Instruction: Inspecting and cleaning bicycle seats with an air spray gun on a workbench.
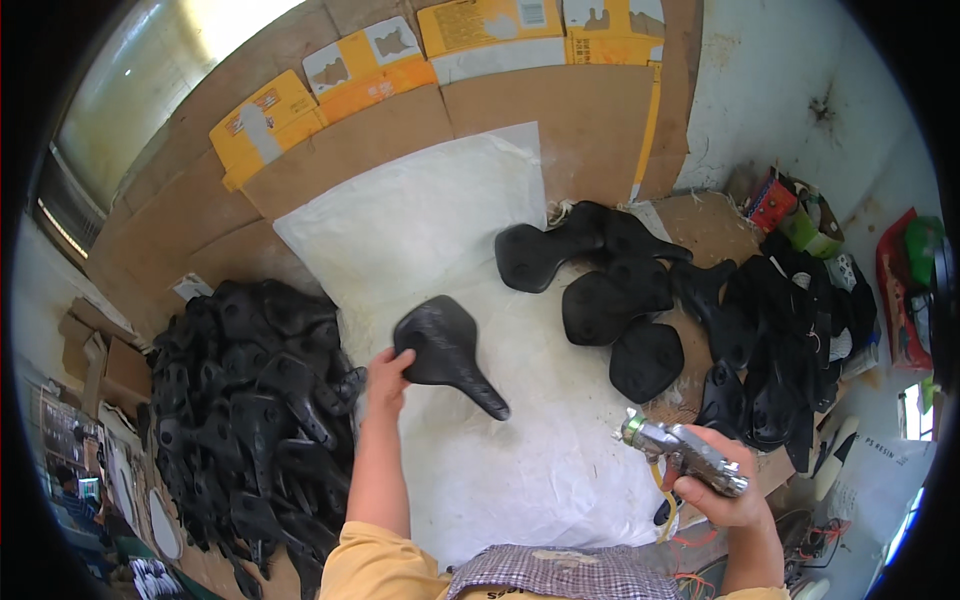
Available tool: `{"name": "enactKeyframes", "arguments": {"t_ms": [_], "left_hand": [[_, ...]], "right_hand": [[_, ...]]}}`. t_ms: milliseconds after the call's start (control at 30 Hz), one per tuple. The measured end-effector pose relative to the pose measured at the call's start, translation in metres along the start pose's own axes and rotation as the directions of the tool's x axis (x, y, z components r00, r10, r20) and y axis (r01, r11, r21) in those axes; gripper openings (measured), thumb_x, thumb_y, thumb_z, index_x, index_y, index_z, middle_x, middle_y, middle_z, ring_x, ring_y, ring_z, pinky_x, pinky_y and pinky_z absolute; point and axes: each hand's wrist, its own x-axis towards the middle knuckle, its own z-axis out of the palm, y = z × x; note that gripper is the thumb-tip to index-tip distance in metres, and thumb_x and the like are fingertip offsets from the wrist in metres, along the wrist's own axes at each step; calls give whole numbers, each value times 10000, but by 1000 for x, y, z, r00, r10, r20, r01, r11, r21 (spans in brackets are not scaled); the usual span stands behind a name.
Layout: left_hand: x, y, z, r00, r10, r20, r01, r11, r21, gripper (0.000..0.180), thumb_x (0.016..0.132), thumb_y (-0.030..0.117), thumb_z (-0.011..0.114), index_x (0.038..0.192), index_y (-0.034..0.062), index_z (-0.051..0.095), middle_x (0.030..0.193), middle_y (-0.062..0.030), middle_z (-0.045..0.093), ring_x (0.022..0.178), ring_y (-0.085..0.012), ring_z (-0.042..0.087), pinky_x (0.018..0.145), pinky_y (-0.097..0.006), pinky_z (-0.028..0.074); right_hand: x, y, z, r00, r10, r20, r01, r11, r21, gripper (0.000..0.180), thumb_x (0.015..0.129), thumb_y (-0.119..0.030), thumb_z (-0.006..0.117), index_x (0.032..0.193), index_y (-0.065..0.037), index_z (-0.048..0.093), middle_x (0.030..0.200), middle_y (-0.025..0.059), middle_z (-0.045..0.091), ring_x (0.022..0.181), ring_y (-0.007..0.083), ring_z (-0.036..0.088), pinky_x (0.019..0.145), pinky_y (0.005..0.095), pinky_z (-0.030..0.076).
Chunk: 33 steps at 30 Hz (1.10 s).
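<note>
The person's left hand (388, 378) is closed on the broad rear edge of a black, matte, teardrop-shaped bicycle saddle shell (447, 352), fingers curled over its near-left rim. The shell lies just beyond and to the right of that hand on a white, crumpled plastic sheet (430, 220), its narrow nose pointing toward the right hand. The right hand (728, 487) is wrapped tight round the grip of a silver metal spray gun (683, 455), whose nozzle end faces left toward the shell but stands well apart from it; a yellow hose hangs below the gun.

By the look of it, the step in hand is positioning the shell for spraying: it is being set or turned on the sheet while the gun waits. The next move would call for the left hand to clear the shell or steady it by the edge only, and for the gun to come nearer and square to the surface.

The shell's top is dull black with a faint sheen along its ridge, wide at the back and tapering smoothly. Left of the left hand lies a heap of black saddle shells (250, 400); beyond the right hand, several more (620, 290) lie spread on brown cardboard (560, 130).
</note>
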Motion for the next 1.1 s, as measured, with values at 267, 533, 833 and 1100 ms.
{"name": "enactKeyframes", "arguments": {"t_ms": [267,533,833,1100], "left_hand": [[41,64,-62,778,599,187,-222,541,-811,286,918,260,528,997,-6,596,1057,-167,618,1078,-317,549,948,-465,433],[143,-94,177,916,-371,151,396,892,-215,279,736,108,713,961,53,556,946,-89,569,764,-231,568,691,-348,502],[136,-16,174,982,185,-37,-188,976,-108,239,726,56,668,864,96,477,789,-13,516,642,-114,513,540,-247,446],[42,59,26,953,279,116,-291,951,106,172,835,29,594,1003,38,557,822,-12,604,687,-89,584,586,-231,495]], "right_hand": [[3,70,-6,975,220,-37,-206,952,227,498,790,-95,691,1232,18,490,911,63,639,830,110,598,745,254,478],[46,103,-2,947,320,6,-316,931,186,508,803,-173,706,1238,-13,498,913,54,625,833,109,582,752,249,460],[53,74,-21,973,226,-40,-214,956,200,483,789,-110,700,1216,-1,503,897,59,627,810,109,589,735,250,466],[19,28,-21,987,98,124,-88,992,-89,480,761,-87,714,1201,-35,531,859,80,636,727,130,612,647,242,463]]}}
